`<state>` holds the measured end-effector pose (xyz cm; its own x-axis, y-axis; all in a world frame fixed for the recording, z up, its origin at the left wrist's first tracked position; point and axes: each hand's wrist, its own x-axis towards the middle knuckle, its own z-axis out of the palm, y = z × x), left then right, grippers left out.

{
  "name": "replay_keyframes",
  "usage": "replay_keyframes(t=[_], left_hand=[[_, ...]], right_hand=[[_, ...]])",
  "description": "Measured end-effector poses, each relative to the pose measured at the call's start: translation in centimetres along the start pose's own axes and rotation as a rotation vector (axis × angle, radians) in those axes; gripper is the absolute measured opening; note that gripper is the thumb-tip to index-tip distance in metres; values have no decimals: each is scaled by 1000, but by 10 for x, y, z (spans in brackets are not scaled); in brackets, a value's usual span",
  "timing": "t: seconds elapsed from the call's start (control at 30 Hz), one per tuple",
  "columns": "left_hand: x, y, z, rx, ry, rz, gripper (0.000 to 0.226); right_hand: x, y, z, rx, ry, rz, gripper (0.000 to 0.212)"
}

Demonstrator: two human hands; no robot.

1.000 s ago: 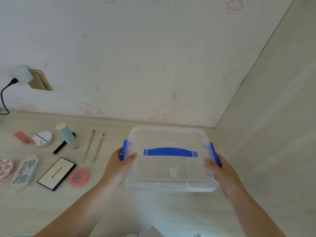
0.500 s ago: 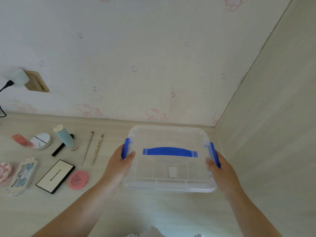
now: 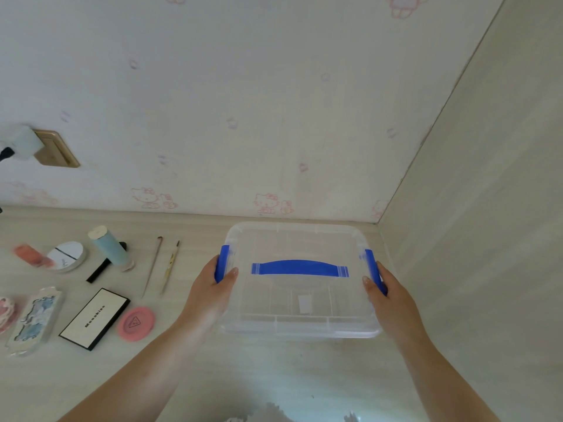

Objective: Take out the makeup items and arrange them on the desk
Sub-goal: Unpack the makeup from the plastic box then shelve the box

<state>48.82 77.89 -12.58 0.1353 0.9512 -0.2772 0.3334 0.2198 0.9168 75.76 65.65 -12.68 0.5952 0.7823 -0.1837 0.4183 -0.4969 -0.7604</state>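
Note:
A clear plastic storage box [image 3: 300, 325] with a blue handle and blue side latches sits in the desk's right back corner, lid on, looking empty inside. My left hand [image 3: 211, 292] grips its left latch and my right hand [image 3: 388, 295] grips its right latch. Makeup lies laid out to the left: a pink round compact [image 3: 136, 323], a black-and-white palette [image 3: 95, 317], a pale blue tube [image 3: 110, 248], two thin brushes [image 3: 161, 266], a white round compact [image 3: 67, 255], a black stick [image 3: 102, 268], a pink item [image 3: 30, 254] and a decorated case [image 3: 34, 319].
The light wooden desk [image 3: 274, 376] meets a wall with cartoon-cat wallpaper at the back and a panel on the right. A wall socket [image 3: 54, 149] with a white plug sits at the upper left. Another pink item [image 3: 4, 312] is cut off at the left edge.
Both hands keep their grip on the box latches. The box has barely shifted; the view has drifted slightly.

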Motion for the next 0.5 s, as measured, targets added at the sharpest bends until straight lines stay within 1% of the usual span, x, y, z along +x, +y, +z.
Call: replay_keyframes(t=[0.03,0.07,0.13,0.17,0.27,0.37,0.43,0.5], left_hand=[[0,-1,0,-15,4,-14,15],[-2,0,-1,-43,11,-31,17],[-4,-2,-2,-112,16,-69,36],[-7,-3,-3,-133,8,-79,41],[-18,-7,-9,-206,-61,-74,45],[-33,-19,-18,-275,-108,-75,54],[-43,-21,-21,-276,-177,-48,43],[-47,-25,-21,-319,-206,-49,38]], right_hand=[[0,-1,-1,8,-2,2,48],[-1,-2,-1,20,-5,4,48],[-2,-5,-2,78,-17,22,46],[-2,-6,-2,128,-21,42,45],[-1,-3,-4,281,-42,123,44],[-7,4,-5,423,-137,196,34],[-17,8,-5,578,-207,237,26],[-25,10,-2,743,-264,269,25]])
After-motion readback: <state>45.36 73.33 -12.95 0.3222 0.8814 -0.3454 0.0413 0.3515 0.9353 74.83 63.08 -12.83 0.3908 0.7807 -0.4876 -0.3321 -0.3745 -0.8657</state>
